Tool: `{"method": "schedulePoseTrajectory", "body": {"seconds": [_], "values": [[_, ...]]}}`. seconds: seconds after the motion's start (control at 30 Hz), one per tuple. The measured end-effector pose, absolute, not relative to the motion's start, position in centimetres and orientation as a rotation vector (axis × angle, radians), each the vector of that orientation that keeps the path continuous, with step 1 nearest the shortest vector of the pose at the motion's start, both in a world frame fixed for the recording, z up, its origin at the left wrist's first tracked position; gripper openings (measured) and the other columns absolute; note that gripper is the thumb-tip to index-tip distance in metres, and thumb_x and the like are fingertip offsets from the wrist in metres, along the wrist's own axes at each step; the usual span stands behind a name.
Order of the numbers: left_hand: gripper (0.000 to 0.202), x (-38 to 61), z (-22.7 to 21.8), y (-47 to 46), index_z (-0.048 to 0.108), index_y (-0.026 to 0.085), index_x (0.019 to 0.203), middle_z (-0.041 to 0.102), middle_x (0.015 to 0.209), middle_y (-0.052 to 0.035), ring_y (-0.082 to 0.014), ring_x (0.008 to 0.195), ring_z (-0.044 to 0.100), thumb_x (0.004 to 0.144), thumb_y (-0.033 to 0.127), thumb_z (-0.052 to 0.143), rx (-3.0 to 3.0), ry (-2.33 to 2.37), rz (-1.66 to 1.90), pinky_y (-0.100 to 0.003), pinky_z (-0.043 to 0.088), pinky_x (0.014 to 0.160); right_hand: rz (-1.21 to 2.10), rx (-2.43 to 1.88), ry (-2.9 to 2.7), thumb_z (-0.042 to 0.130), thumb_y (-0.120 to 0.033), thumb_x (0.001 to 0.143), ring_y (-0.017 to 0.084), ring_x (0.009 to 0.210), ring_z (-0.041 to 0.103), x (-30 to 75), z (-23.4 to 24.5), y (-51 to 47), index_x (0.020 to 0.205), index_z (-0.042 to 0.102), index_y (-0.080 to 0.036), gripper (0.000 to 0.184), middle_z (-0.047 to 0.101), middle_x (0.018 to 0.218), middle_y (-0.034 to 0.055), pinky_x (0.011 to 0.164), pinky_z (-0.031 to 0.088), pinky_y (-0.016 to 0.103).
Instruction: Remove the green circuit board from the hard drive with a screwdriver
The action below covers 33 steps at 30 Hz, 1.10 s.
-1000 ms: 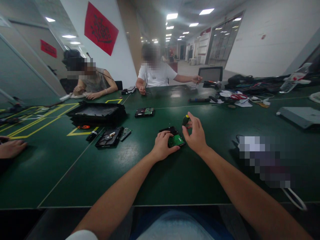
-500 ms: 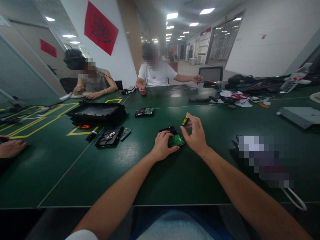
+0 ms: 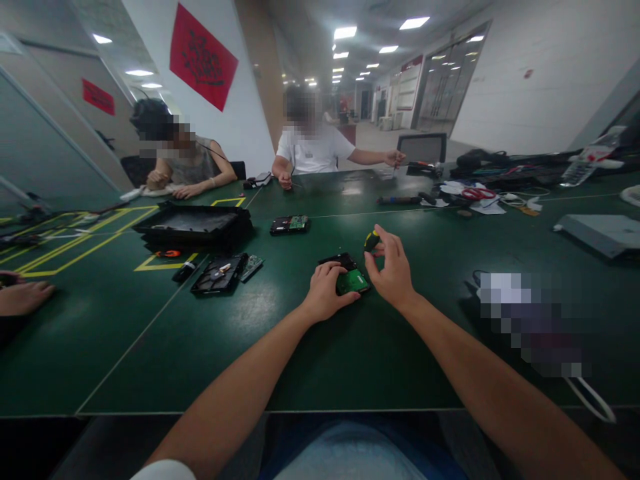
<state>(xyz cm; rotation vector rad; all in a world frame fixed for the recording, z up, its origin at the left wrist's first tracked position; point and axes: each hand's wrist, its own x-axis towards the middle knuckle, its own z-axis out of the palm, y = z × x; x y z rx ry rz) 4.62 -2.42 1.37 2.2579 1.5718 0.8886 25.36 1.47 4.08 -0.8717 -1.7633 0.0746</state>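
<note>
1. Bright lamps (image 3: pixel 345 33) are in the ceiling (image 3: pixel 380 33).
2. A red poster (image 3: pixel 204 57) hangs on a white wall (image 3: pixel 247 120).
3. At right there is a glass door (image 3: pixel 453 77).
4. One chair (image 3: pixel 423 147) stands behind the green table (image 3: pixel 350 360).

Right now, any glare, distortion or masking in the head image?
Head view, left of the left hand: soft glare on the green tabletop. Head view, far right: bottle looks stretched; nearer, an item is pixelated. Head view, centre: right hand holds a tool, tip unreadable.
</note>
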Motion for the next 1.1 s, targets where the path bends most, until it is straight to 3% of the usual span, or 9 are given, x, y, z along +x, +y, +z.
{"method": "schedulePoseTrajectory", "body": {"seconds": [1.1], "values": [[0.060,4.64,1.27,-2.44,0.065,0.023,0.128,0.058,0.145,-0.0123,-0.0363,0.139,0.050,0.080,0.051,0.086,2.252,1.578,0.875,-0.055,0.043,0.118,0.045,-0.854,-1.750,0.061,-0.028,0.101,0.025,0.100,0.068,25.46,4.15,1.51,0.161,0.037,-0.034,0.065,0.052,0.140,0.0131,0.084,0.068,0.048]]}}
